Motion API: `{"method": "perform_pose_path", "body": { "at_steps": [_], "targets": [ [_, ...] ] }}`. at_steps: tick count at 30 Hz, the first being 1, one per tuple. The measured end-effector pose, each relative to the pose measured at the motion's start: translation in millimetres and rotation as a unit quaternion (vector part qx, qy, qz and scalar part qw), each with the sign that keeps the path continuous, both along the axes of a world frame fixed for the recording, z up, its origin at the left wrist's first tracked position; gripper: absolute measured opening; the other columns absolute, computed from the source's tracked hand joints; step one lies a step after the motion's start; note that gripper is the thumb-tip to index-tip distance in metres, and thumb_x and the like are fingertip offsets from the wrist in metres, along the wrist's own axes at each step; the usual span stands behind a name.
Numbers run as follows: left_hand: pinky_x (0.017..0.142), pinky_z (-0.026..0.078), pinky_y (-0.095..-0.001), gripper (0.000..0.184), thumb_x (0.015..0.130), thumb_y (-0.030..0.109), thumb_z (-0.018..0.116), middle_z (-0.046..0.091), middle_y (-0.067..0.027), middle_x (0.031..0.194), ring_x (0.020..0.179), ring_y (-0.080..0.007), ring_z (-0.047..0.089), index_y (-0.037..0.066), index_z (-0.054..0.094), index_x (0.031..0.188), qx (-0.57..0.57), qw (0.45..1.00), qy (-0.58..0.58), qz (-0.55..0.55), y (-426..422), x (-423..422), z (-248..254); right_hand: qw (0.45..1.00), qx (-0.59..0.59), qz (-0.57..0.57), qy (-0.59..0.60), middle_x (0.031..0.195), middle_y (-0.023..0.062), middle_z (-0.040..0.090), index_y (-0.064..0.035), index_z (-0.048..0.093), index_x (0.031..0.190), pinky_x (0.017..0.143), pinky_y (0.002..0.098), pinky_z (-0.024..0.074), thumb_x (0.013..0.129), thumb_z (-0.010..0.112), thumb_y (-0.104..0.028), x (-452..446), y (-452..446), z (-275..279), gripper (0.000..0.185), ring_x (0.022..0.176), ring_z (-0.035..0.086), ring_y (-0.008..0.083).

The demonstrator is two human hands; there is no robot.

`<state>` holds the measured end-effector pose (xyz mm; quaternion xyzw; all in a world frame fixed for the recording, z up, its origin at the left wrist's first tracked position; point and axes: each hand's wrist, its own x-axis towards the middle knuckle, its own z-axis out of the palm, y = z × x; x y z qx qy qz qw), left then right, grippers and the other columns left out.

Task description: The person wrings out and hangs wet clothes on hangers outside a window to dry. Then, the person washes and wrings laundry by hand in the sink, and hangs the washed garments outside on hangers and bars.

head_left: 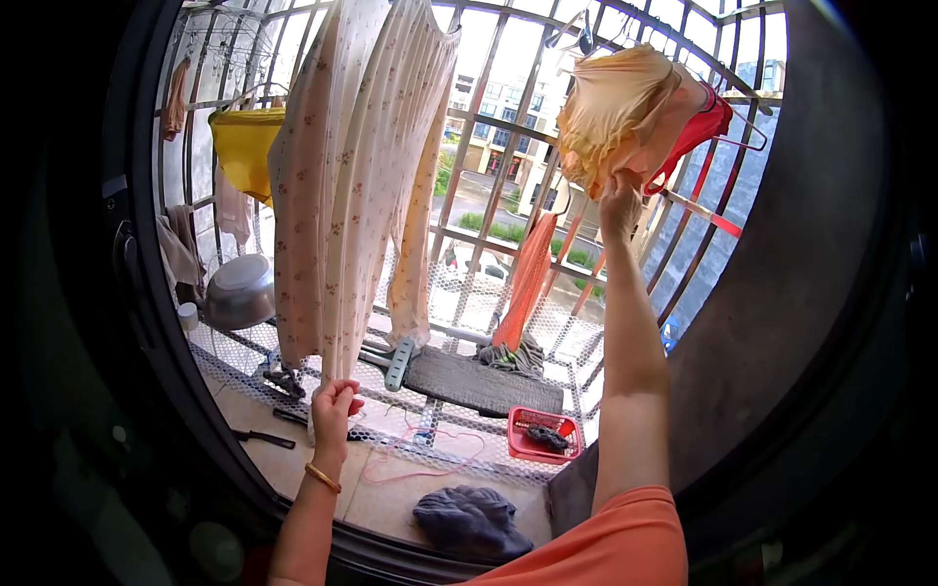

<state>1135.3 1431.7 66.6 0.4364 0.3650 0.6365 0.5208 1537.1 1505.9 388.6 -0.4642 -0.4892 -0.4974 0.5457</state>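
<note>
Long pale floral pajama trousers (342, 186) hang at the left of centre. My left hand (334, 405), with a gold bangle at the wrist, is closed on the gathered lower end of one leg. At the upper right, my right arm is raised and my right hand (622, 200) pinches the lower edge of a yellow-peach garment (620, 117) that hangs bunched there; its exact kind is unclear. Right behind it is a red garment (699, 137) on a hanger.
Window bars enclose the space. A yellow cloth (244, 146) and metal basin (240, 291) are at left. An orange cloth (528, 278) hangs above a dark grey board (479, 381). Below lie a red basket (543, 435), pink hanger (430, 459), dark cloth (472, 520) and knife (264, 439).
</note>
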Motion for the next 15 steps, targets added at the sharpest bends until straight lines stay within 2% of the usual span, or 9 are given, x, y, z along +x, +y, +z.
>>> {"method": "perform_pose_path", "body": {
  "at_steps": [1,3,4,5,7,9,11,13,15],
  "targets": [
    [0.054,0.045,-0.0177,0.013,0.085,0.007,0.048,0.058,-0.0015,0.078,0.06,-0.0072,0.055,0.002,0.06,0.088,-0.004,1.0,0.006,-0.001,-1,2,0,0.999,0.025,0.035,-0.032,0.091,0.0115,0.056,-0.0044,0.057,0.09,0.077,0.0412,0.0406,0.076,0.057,-0.01,-13,-4,-1,0.016,0.09,0.051,0.0316],
    [0.054,0.045,-0.0178,0.013,0.085,0.007,0.048,0.058,-0.0015,0.078,0.06,-0.0071,0.055,0.002,0.06,0.088,-0.008,1.0,0.018,-0.002,-3,4,2,0.997,0.062,0.04,-0.011,0.089,0.0112,0.056,-0.005,0.056,0.095,0.077,0.0401,0.0408,0.076,0.056,-0.01,-39,-19,-2,0.019,0.089,0.052,0.03],
    [0.054,0.045,-0.0178,0.013,0.085,0.007,0.048,0.058,-0.0012,0.078,0.06,-0.0069,0.055,0.003,0.06,0.088,-0.007,1.0,0.011,-0.009,-3,5,0,0.992,0.123,-0.006,-0.037,0.089,0.013,0.055,-0.0042,0.056,0.096,0.076,0.0373,0.0421,0.077,0.057,-0.014,-34,-18,4,0.022,0.086,0.054,0.0282],
    [0.054,0.045,-0.0178,0.013,0.085,0.007,0.048,0.058,-0.0012,0.078,0.06,-0.0069,0.055,0.003,0.06,0.088,-0.009,1.0,0.009,-0.009,-3,5,-1,0.991,0.122,0.046,0.006,0.09,0.0127,0.056,-0.0031,0.056,0.097,0.075,0.0366,0.0425,0.078,0.058,-0.015,-35,-25,12,0.022,0.084,0.054,0.027],
    [0.054,0.045,-0.0179,0.013,0.085,0.007,0.048,0.058,-0.0012,0.078,0.06,-0.0069,0.055,0.003,0.06,0.088,-0.016,1.0,0.006,-0.009,-2,4,-4,0.978,0.115,0.15,0.091,0.092,0.012,0.058,-0.0008,0.056,0.098,0.073,0.035,0.0435,0.081,0.059,-0.019,-47,-51,37,0.025,0.082,0.055,0.0246],
    [0.054,0.045,-0.0175,0.013,0.085,0.007,0.048,0.058,-0.0013,0.078,0.06,-0.0068,0.055,0.003,0.06,0.088,-0.018,1.0,0.002,-0.012,-2,3,-5,0.954,0.224,0.178,0.092,0.084,0.0118,0.059,-0.0002,0.057,0.096,0.072,0.0328,0.0435,0.082,0.058,-0.023,-51,-61,72,0.026,0.077,0.056,0.0225],
    [0.054,0.044,-0.0172,0.013,0.085,0.008,0.048,0.059,-0.0014,0.078,0.06,-0.0067,0.055,0.003,0.06,0.088,-0.015,1.0,0.0,-0.015,0,1,-8,0.955,0.22,0.173,0.098,0.087,0.013,0.06,-0.0024,0.058,0.095,0.071,0.0328,0.0449,0.08,0.057,-0.029,-48,-75,111,0.03,0.08,0.057,0.0246],
    [0.054,0.044,-0.0169,0.013,0.085,0.008,0.049,0.059,-0.0014,0.078,0.06,-0.0066,0.055,0.003,0.06,0.088,-0.013,1.0,0.001,-0.016,0,0,-8,0.969,0.095,0.155,0.169,0.095,0.0157,0.061,-0.0034,0.059,0.097,0.076,0.0321,0.0446,0.08,0.055,-0.036,-58,-93,145,0.037,0.085,0.059,0.0256],
    [0.054,0.045,-0.0166,0.012,0.085,0.008,0.049,0.059,-0.0016,0.079,0.06,-0.0067,0.056,0.003,0.06,0.088,-0.015,1.0,0.002,-0.022,-1,1,-5,0.994,-0.034,-0.018,0.101,0.101,0.0166,0.061,-0.0052,0.059,0.101,0.085,0.0379,0.042,0.078,0.054,-0.047,-45,-90,177,0.048,0.091,0.06,0.0252]
  ]
}}
